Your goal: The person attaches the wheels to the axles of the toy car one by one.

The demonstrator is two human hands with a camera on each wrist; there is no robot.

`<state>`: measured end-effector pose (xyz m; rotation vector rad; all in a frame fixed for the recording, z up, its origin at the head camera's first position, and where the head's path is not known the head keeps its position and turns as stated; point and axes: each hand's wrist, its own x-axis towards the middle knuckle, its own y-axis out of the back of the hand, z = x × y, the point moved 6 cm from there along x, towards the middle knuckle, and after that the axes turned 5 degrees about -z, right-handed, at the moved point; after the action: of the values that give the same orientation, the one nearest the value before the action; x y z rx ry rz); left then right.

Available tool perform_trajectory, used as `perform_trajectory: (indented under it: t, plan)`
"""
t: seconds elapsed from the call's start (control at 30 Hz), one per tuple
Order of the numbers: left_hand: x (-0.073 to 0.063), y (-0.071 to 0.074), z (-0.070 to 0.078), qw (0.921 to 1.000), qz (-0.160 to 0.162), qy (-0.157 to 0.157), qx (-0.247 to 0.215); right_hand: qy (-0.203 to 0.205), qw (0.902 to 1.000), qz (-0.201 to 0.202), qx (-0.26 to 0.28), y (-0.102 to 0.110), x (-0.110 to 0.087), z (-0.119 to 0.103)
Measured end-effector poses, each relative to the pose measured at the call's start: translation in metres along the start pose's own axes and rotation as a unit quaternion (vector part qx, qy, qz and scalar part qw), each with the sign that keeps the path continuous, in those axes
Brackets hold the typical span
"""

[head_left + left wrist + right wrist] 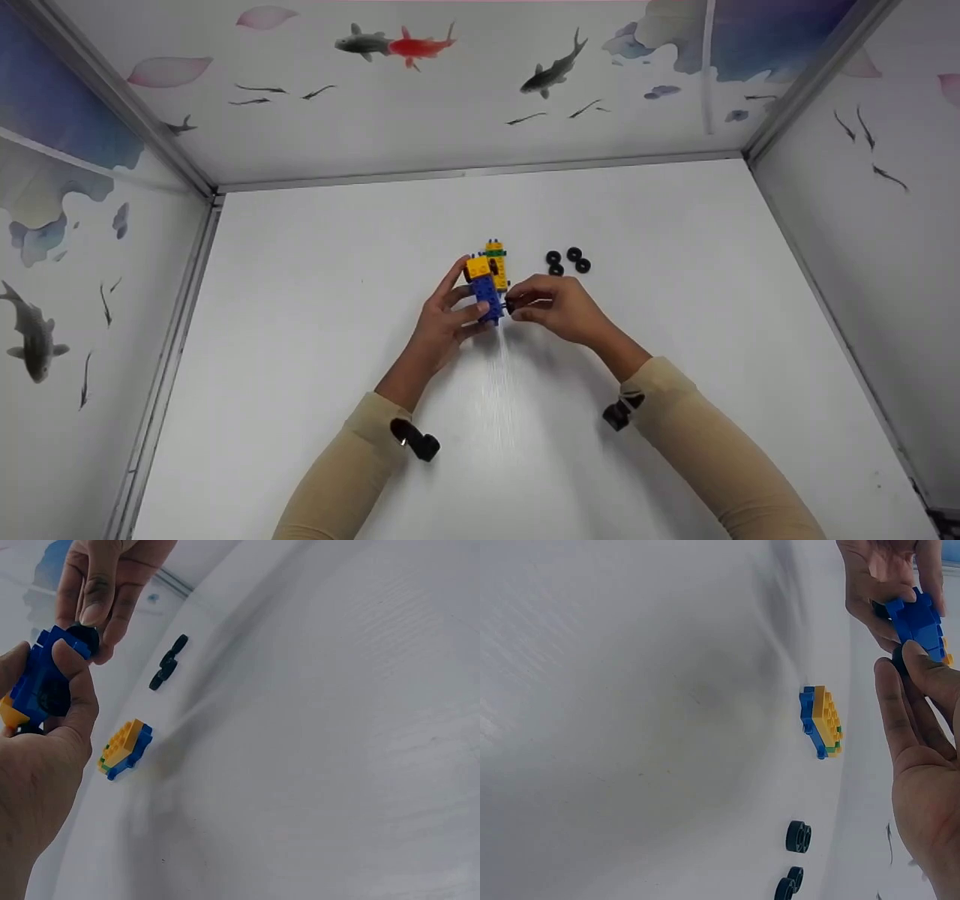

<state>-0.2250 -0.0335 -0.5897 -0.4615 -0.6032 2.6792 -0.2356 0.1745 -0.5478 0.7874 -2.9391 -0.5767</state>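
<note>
Between the fingers of my left hand [442,322] is a toy car of blue and yellow building blocks [486,295]. Black wheels show on it in the left wrist view. The thumb and fingertips of my right hand [568,307] pinch a small black wheel [511,304] against the car's blue end, at its right side. Whether that wheel is on its axle cannot be seen. Just beyond the car on the table lies a second block piece [822,720], yellow on top with some green and a blue base. It has no wheels.
Several loose black wheels [574,254] lie on the white table [300,300], beyond my right hand. Panels printed with fish [555,73] stand along the table's back and sides. A dark camera is strapped at each sleeve's cuff.
</note>
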Motion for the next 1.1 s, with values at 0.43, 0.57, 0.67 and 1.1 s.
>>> perform_trajectory:
  t: [0.43, 0.57, 0.67, 1.1]
  plan:
    - [0.0005, -0.0003, -0.0029, 0.9999, -0.014, -0.006, 0.003, 0.007, 1.0000, 0.004, -0.003, -0.0003, -0.0003, -0.0025]
    - [0.0001, -0.0005, -0.0029, 0.9998, -0.016, -0.008, 0.005, 0.007, 0.9999, 0.007, -0.011, -0.0002, 0.0000, -0.0033]
    - [0.0003, -0.0003, -0.0034, 0.9998, -0.016, -0.007, 0.006, 0.007, 0.9998, 0.011, -0.017, -0.0004, 0.0002, -0.0036]
    - [0.0020, -0.0052, -0.0010, 0.9993, -0.026, -0.006, 0.025, -0.005, 0.9992, 0.027, -0.031, -0.0004, 0.0019, -0.0053]
